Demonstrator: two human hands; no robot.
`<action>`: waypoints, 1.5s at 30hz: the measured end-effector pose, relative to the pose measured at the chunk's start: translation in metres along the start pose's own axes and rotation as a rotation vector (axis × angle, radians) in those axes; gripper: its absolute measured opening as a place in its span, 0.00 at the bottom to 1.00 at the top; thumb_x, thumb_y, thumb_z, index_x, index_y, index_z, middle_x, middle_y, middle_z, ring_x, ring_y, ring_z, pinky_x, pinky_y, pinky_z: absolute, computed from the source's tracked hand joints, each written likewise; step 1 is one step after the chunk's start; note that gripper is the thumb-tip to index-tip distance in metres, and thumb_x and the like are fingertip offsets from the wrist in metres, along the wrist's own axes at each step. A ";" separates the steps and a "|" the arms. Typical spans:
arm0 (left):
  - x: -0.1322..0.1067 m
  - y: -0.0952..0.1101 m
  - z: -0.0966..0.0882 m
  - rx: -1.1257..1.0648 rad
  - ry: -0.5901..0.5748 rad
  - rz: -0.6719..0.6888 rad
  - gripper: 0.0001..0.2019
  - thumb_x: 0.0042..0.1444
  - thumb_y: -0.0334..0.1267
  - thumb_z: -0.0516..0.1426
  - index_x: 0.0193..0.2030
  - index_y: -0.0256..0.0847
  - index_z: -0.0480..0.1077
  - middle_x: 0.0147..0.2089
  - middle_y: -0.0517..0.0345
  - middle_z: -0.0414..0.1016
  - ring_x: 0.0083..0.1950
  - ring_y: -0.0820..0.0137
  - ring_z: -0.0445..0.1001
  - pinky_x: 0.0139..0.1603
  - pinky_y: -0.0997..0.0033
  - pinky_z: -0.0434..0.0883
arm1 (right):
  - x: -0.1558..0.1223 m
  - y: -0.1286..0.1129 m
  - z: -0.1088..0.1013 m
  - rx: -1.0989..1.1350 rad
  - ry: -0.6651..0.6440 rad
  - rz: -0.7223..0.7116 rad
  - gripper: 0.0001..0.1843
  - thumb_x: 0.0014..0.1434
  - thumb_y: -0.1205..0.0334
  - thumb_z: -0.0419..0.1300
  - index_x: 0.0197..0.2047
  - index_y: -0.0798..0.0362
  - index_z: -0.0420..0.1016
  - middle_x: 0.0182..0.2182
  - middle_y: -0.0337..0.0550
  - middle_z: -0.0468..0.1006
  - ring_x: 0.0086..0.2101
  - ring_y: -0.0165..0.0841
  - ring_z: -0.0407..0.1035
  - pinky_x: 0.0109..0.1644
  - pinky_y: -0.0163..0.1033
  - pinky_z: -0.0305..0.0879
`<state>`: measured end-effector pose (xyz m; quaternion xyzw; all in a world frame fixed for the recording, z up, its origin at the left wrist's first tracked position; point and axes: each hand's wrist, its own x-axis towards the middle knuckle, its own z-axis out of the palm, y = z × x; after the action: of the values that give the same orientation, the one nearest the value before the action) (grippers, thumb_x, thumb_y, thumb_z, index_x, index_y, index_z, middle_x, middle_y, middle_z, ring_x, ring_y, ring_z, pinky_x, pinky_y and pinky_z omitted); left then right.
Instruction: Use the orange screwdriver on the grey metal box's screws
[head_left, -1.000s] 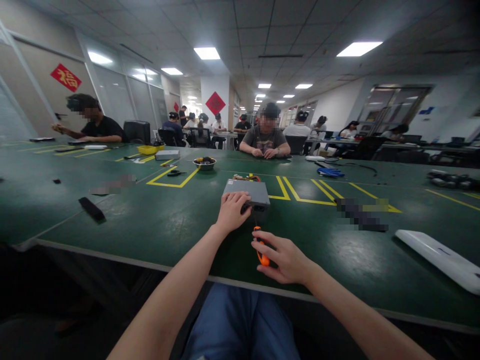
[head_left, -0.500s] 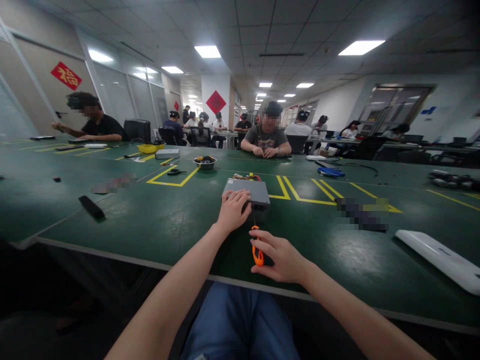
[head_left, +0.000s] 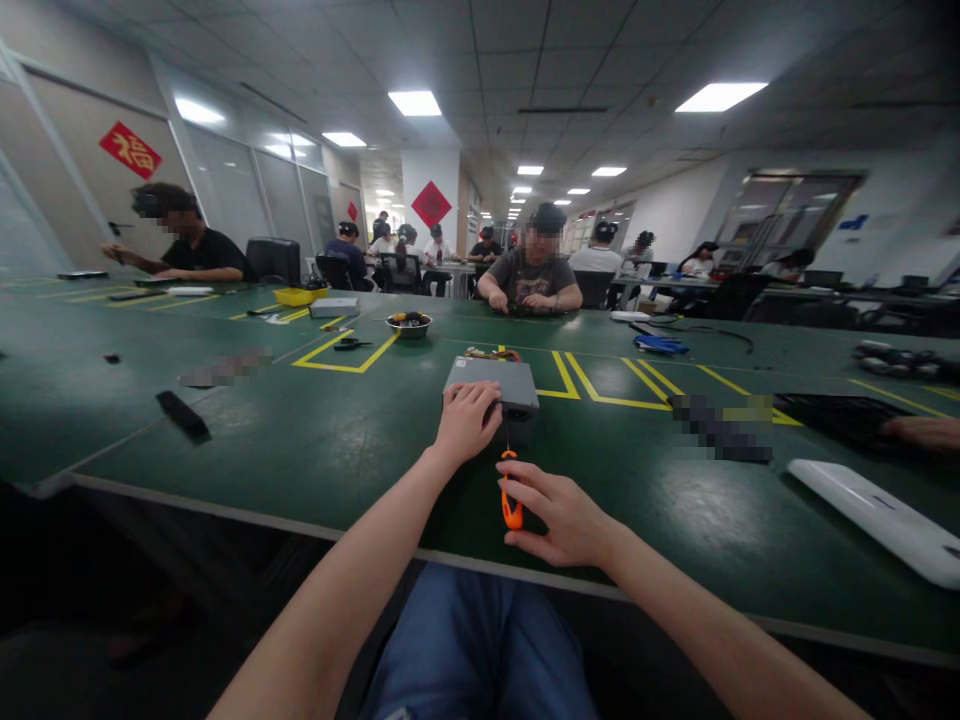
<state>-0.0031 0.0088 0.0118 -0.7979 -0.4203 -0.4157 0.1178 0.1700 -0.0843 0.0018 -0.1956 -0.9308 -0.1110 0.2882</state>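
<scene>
A grey metal power supply unit (head_left: 514, 376) lies on the green table in front of me, its colored wires at the far side. My left hand (head_left: 466, 425) is laid over its near left part, fingers on the top and thumb down by the front face, holding it. In my right hand (head_left: 566, 515) is a screwdriver (head_left: 512, 508) with an orange and black handle, held between fingertips and thumb. Its thin shaft points away from me to the unit's near face, below the socket. Shadow hides where the tip meets the unit.
To the right are a white flat casing (head_left: 874, 520) and a black panel (head_left: 840, 418) under another person's hand (head_left: 922, 432). A metal bowl (head_left: 409, 327) of small parts stands behind, left of the unit. A black piece (head_left: 182, 415) lies left. Across sits a co-worker (head_left: 534, 270).
The screwdriver handle has tilted slightly to the left in my right hand. My left hand stays put. At the right, a black panel and another person's hand have come into view.
</scene>
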 end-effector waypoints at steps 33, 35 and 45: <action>-0.001 -0.003 0.001 0.002 -0.015 0.064 0.16 0.60 0.36 0.49 0.54 0.51 0.66 0.56 0.60 0.70 0.57 0.68 0.65 0.59 0.59 0.56 | -0.002 -0.001 -0.002 -0.082 -0.056 -0.028 0.19 0.60 0.57 0.50 0.53 0.55 0.62 0.52 0.60 0.65 0.46 0.40 0.69 0.42 0.41 0.70; -0.001 -0.003 0.000 0.001 -0.020 0.065 0.16 0.60 0.36 0.49 0.54 0.51 0.66 0.56 0.60 0.70 0.57 0.68 0.65 0.59 0.59 0.56 | -0.002 -0.001 -0.002 -0.096 -0.028 -0.026 0.17 0.60 0.57 0.50 0.51 0.56 0.63 0.51 0.60 0.66 0.44 0.39 0.70 0.41 0.41 0.70; -0.002 -0.005 -0.001 0.010 -0.048 0.083 0.17 0.60 0.38 0.49 0.56 0.50 0.64 0.57 0.60 0.68 0.59 0.67 0.63 0.59 0.59 0.55 | -0.001 0.000 -0.003 -0.090 0.006 -0.016 0.17 0.60 0.55 0.50 0.48 0.57 0.63 0.49 0.59 0.68 0.43 0.39 0.70 0.40 0.41 0.71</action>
<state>-0.0080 0.0103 0.0102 -0.8238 -0.3914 -0.3893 0.1288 0.1721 -0.0860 0.0038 -0.2005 -0.9255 -0.1555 0.2812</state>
